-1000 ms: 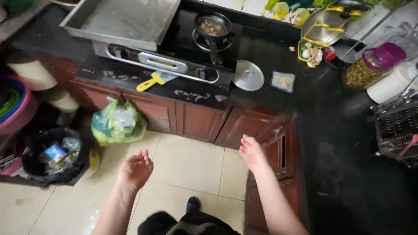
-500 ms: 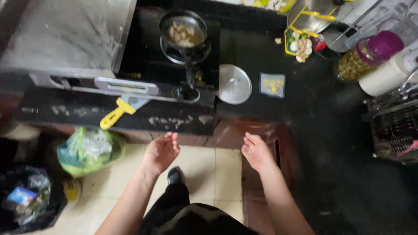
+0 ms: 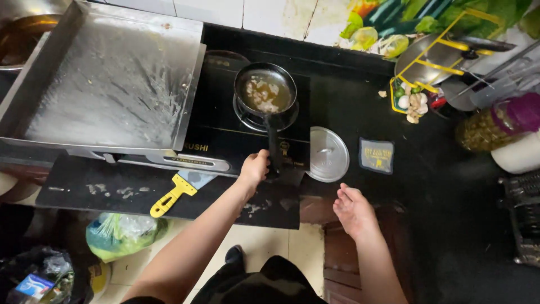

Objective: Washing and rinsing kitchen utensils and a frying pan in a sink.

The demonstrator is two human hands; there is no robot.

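One left hand point(image 3: 254, 168) gripping black pan handle point(image 3: 273, 145), round steel lid point(image 3: 327, 153)

Black counter point(image 3: 439, 197), white tiled wall point(image 3: 270, 14) behind, pale floor tiles point(image 3: 270, 247), brown cabinet point(image 3: 337, 264) below.

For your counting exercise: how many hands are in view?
2. The left hand is at the pan handle; the right hand hangs open below the lid.
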